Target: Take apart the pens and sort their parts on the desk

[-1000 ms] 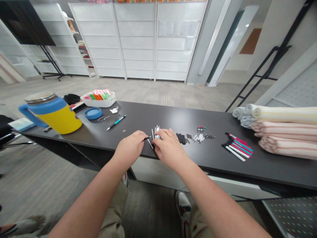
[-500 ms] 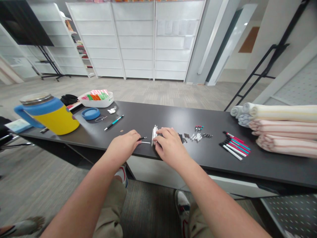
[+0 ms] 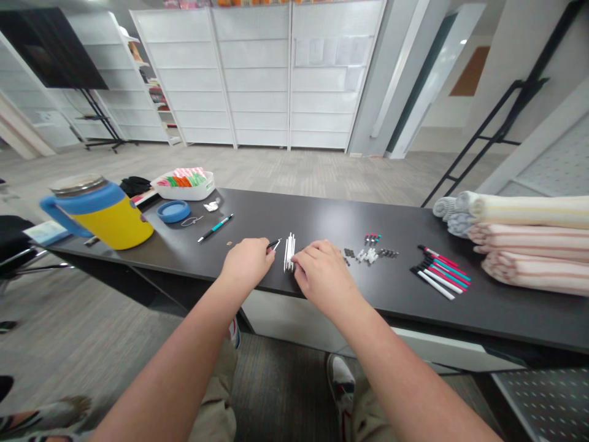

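My left hand is closed on a slim black pen part with a pale tip, which points right. A thin white stick sticks out beside it from the same fingers. Just right of that, a bundle of thin white sticks, like pen refills, lies side by side on the dark table. My right hand rests at the bundle's right edge, fingers curled and thumb close to them. Whatever lies between its fingertips is hidden. Small grey pen clips lie beyond that hand.
Rightward lie white pieces, springs, red and teal tips, coloured pen barrels and rolled towels. Leftward are a teal pen, blue lid, yellow-blue mug and white basket.
My left hand has shifted right, closer to the bundle, and its pen part and white stick now tilt upward. My right hand has drawn back to the bundle's edge, its fingers more curled.
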{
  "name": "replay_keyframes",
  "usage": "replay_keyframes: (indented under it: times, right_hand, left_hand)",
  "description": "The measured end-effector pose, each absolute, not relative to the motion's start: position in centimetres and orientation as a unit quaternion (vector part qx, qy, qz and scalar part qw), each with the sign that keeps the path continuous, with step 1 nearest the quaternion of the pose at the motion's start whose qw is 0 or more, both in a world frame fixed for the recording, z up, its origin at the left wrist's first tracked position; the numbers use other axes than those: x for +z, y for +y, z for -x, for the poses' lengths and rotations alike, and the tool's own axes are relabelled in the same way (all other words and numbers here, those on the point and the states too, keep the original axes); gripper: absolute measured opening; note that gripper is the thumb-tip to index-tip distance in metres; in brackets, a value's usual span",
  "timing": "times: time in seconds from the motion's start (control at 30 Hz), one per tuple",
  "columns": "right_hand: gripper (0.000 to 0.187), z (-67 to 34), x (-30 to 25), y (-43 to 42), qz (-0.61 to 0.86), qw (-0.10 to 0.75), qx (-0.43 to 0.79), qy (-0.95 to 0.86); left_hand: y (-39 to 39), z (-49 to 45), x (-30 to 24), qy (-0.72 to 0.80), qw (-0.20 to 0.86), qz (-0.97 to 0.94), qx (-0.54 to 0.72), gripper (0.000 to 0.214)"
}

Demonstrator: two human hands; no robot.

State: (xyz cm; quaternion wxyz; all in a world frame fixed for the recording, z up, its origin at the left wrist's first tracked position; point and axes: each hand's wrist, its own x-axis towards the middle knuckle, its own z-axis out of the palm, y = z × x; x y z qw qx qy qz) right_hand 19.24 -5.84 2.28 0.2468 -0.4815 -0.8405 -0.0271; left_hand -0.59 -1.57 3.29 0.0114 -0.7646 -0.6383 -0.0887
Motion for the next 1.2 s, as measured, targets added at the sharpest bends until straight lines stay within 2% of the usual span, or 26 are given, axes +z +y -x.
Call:
replay_keyframes:
  times: [0.4, 0.63, 0.93, 1.2]
  right_hand:
    - [0.022, -19.6, 2.3, -6.3, 0.477, 0.211, -0.028, -0.853]
    - [0.021, -19.7, 2.2, -6.4, 0.473, 0.216, -0.029, -0.853]
    - [0.023, -20.8, 2.4, -7.3, 0.47, 0.232, -0.029, -0.851]
    - [0.028, -22.7, 2.7, -8.1, 0.482, 0.288, -0.019, -0.827]
  left_hand:
    - [-0.9, -1.0, 2.6, -0.56, -0.077, 0.8, -0.201, 0.019]
    - [-1.7, -0.6, 2.3, -0.502, -0.066, 0.836, -0.21, 0.024]
    - [-2.4, -1.1, 2.3, -0.521, -0.046, 0.834, -0.173, 0.028]
    - [-3.5, -1.2, 2.7, -0.528, -0.007, 0.833, -0.165, 0.025]
